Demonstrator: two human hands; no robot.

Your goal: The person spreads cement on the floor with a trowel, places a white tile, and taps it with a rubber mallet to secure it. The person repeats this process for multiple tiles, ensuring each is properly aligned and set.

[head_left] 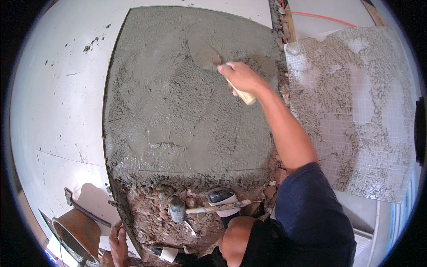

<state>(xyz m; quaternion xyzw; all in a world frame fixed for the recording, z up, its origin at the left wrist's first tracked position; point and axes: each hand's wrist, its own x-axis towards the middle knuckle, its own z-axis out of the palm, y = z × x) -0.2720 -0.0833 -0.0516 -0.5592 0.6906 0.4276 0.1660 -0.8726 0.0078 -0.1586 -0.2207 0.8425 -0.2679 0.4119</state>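
The fingers of the right hand [240, 76] are curled and pressed around the wooden handle [247, 97] of a mason's trowel [206, 57], with one tip reaching forward to where the blade begins. The blade, coated in grey and slightly blurred, seems to lie on the upper middle of a wet mortar bed [147, 89]. To do this spreading well, I would judge, the blade should stay nearly flat with its front edge a little raised, the pressure light and even, and the rough crumbly patches should be filled from the smoother, thicker places. The left hand [118, 245] is low at the edge of the white floor slab [62, 124]; whether its fingers pinch something, one cannot tell. Just beside it is a rusty metal scoop [84, 229] with a dark bar handle.

The mortar is dense and grainy, glossy with water near its lower left part, and it ends in a ragged border above reddish rubble [151, 218]. On this rubble lies a mallet [177, 210] with a rounded grey head and a smeared pale shaft. At the right, a large tile [362, 100] shows its gridded back, thickly crusted with mortar lumps, while an orange cable [322, 18] curves above it
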